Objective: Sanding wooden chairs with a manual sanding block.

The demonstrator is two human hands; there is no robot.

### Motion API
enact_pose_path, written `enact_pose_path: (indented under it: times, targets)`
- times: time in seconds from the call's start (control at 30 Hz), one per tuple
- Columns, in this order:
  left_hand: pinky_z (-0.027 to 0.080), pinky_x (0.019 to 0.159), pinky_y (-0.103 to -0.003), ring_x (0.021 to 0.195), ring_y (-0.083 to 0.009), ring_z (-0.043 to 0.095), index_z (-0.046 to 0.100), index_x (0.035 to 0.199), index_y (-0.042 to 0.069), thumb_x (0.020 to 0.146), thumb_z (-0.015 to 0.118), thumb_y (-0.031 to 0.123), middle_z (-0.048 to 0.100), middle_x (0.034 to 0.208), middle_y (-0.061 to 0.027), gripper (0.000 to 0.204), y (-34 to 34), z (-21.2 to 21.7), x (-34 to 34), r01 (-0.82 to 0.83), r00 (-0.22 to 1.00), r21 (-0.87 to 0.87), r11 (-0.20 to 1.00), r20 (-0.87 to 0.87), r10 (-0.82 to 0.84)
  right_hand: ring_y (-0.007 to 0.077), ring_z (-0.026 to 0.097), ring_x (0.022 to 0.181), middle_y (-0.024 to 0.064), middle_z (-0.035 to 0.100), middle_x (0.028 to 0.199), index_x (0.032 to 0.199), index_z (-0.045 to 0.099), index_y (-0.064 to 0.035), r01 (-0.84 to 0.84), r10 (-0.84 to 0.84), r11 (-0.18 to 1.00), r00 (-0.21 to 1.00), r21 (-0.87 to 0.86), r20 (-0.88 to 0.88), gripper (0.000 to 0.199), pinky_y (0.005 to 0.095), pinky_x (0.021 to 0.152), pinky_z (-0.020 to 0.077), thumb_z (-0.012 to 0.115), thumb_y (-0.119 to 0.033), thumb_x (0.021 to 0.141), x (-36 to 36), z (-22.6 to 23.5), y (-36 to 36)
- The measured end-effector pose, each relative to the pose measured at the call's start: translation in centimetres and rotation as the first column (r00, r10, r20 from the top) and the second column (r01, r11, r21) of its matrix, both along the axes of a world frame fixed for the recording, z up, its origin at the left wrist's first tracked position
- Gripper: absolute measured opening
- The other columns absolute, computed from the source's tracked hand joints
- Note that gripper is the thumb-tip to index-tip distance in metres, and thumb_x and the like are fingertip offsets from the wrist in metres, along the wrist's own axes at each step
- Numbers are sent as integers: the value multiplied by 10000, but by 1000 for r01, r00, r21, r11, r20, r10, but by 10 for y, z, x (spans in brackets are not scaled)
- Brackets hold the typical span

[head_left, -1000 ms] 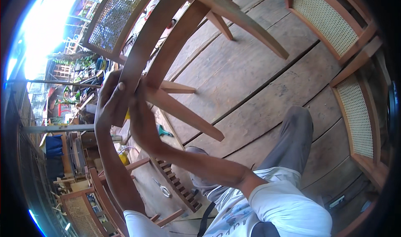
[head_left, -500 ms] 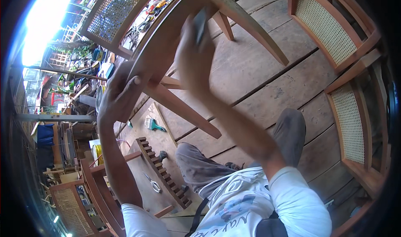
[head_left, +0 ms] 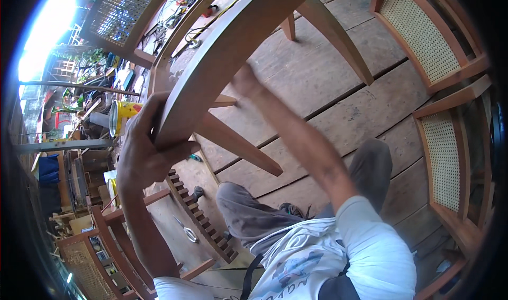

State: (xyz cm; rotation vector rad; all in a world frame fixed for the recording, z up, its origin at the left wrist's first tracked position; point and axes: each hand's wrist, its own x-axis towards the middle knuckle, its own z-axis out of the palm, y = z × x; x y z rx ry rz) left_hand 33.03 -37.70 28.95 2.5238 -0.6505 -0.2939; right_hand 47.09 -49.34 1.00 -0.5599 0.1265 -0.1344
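Observation:
A chair frame in bare wood, with a wide curved rail (head_left: pixel 211 62) and tapered legs (head_left: pixel 246 152), is tilted in front of me. My left hand (head_left: pixel 145 146) is closed round the near end of the rail, thumb beneath its lower edge and fingers over the far side. My right hand (head_left: pixel 244 82) reaches behind the rail's lower edge, slightly smeared by motion. Its fingers are hidden by the wood, so I cannot make out what they hold.
Chairs with woven cane panels (head_left: pixel 420 41) stand at the right, and another cane panel (head_left: pixel 124 17) is at the upper left. Scissors (head_left: pixel 186 230) lie by a slatted wooden piece (head_left: pixel 198 215). A yellow bucket (head_left: pixel 123 114) stands beyond my left hand. Plank floor (head_left: pixel 338 109) lies below.
The rail has turned, showing its broad face more. My left hand has shifted down round its end. My right hand, earlier pressing a grey piece against the rail, has moved behind it.

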Motion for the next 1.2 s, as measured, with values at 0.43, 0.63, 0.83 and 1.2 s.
enact_pose_path:
  times: [0.43, 0.63, 0.83, 1.2]
  targets:
    - [519, 908, -419, 1002, -301, 687, 608, 1303, 72, 559, 930, 142, 724, 1098, -133, 814, 23, -1, -23, -154, 988, 41, 987, 40, 152, 313, 720, 927, 199, 736, 1040, 1041, 701, 10, -55, 32, 995, 963, -79, -269, 315, 423, 794, 580, 511, -240, 1024, -14, 2, 83]
    - [515, 884, -376, 980, -206, 661, 611, 1281, 46, 571, 906, 104, 717, 1081, -96, 771, -11, -4, -9, -50, 998, 33, 998, 51, 49, 193, 723, 1023, 117, 730, 1159, 1221, 636, -16, 449, -474, 871, 875, 198, 98, 350, 326, 847, 591, 499, -293, 1057, 100, -30, -159]
    - [510, 875, -346, 964, -180, 639, 612, 1263, 50, 579, 916, 76, 703, 1052, -70, 749, -10, -2, 2, -41, 999, -35, 999, -15, 40, 125, 668, 893, 48, 720, 993, 1107, 705, 67, -104, 122, 980, 987, 168, -101, 315, 289, 840, 552, 452, 36, 920, -19, -21, 51]
    - [539, 995, -360, 1151, -222, 659, 478, 1496, 12, 671, 841, -24, 688, 1243, -140, 902, 23, 10, 40, -130, 990, -99, 987, -68, 123, 399, 431, 1455, 230, 448, 1559, 1552, 405, -60, 241, 162, 666, 877, -706, 453, 692, 461, 1163, 431, 621, 13, 898, -166, -46, 53]
